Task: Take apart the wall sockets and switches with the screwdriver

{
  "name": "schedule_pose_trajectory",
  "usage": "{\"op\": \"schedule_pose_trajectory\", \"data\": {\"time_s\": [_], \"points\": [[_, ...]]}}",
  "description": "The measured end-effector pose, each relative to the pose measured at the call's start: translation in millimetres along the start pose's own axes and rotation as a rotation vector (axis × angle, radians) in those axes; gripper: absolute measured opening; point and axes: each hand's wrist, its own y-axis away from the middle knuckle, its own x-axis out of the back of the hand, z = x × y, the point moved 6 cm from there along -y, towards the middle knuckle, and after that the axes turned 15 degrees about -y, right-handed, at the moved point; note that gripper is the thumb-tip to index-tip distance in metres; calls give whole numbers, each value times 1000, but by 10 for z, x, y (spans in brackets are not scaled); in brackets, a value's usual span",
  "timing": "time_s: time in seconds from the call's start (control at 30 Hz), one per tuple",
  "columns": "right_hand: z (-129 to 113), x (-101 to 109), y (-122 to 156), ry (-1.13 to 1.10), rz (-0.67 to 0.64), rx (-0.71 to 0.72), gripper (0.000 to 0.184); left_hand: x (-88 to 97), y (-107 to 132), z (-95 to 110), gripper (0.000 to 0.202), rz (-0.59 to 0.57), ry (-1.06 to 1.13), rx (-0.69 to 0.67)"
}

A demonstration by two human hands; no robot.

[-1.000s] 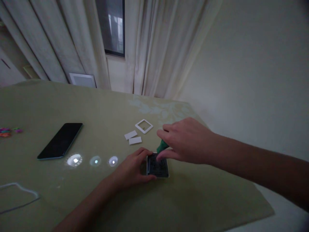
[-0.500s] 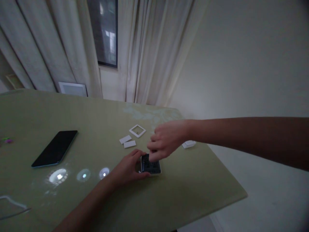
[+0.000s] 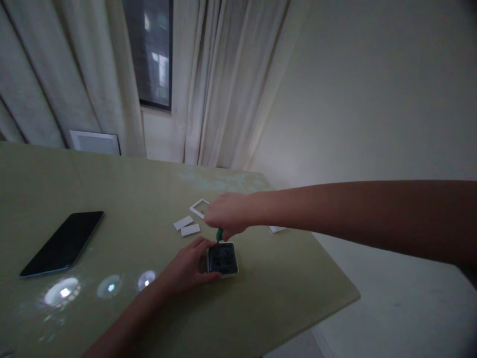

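A square wall switch [image 3: 223,259], white-edged with a dark inside, lies on the table. My left hand [image 3: 188,263] closes on its left side, thumb at the near edge and fingers at the far edge. Above its far left corner, my right hand [image 3: 229,214] is closed around a green-handled screwdriver [image 3: 219,234] pointing down; whether the tip touches is not clear. Just beyond lie two white rectangular plates, a farther plate [image 3: 183,222] and a nearer plate [image 3: 190,229]. A white square frame [image 3: 196,213] is partly covered by my right hand.
On the left of the green table [image 3: 122,194] lies a black-screened tablet [image 3: 63,243]. Part of a white piece [image 3: 276,229] shows below my right forearm. The table edge runs close on the right. A framed panel [image 3: 95,143] and curtains stand behind.
My right hand has moved left from over the middle of the switch to its far left corner, and the green handle now shows. The whole view has shifted slightly; my left hand keeps its hold.
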Motion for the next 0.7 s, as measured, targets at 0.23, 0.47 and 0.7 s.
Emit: {"op": "schedule_pose_trajectory", "data": {"time_s": [0.23, 0.47, 0.7], "points": [[26, -59, -45, -78, 69, -42, 10, 18, 9, -14, 57, 3, -6, 4], [107, -106, -58, -111, 34, -71, 8, -2, 18, -29, 61, -19, 3, -17], [94, -79, 26, -87, 8, -30, 10, 25, 22, -8, 58, 6, -18, -21]]}}
